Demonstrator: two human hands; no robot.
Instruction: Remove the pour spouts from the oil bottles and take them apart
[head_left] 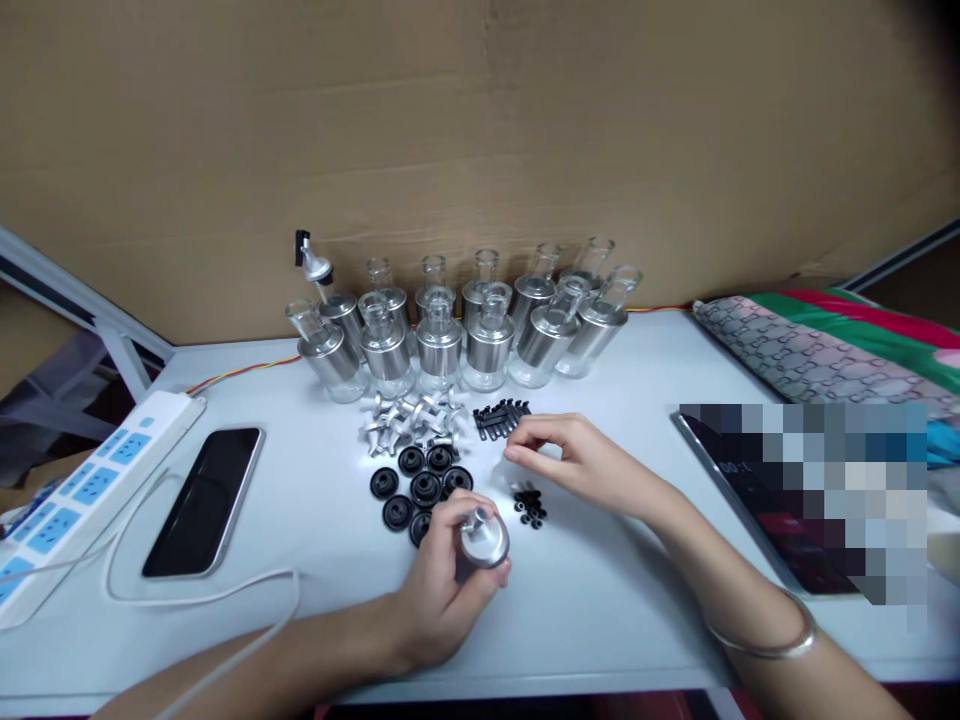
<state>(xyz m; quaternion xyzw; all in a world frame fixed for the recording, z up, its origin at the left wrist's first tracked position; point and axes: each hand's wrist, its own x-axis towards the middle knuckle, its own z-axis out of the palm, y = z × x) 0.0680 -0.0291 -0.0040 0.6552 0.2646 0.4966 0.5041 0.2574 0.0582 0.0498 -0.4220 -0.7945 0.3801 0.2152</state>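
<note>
My left hand (pixel 457 585) is wrapped round a silver bottle pourer top (pixel 484 540), its short spout pointing up. It is just in front of a group of round black stoppers (pixel 426 488). To its right, my right hand (pixel 570 460) hovers palm down, thumb and forefinger drawn together at the tips. Whatever they may pinch is too small to make out. Those fingertips are at the near edge of a pile of small black flip levers (pixel 501 418). Below that hand lie several small black fittings (pixel 530 508). Silver spout pieces (pixel 412 422) are heaped behind the stoppers.
Two rows of glass bottles with metal sleeves (pixel 439 345) stand at the back; one carries a fitted pourer (pixel 316 265). At left are a phone (pixel 202 503), a power strip (pixel 97 480) and a white cable (pixel 202 603). A tablet (pixel 750 500) and patterned cloth (pixel 825 355) lie right.
</note>
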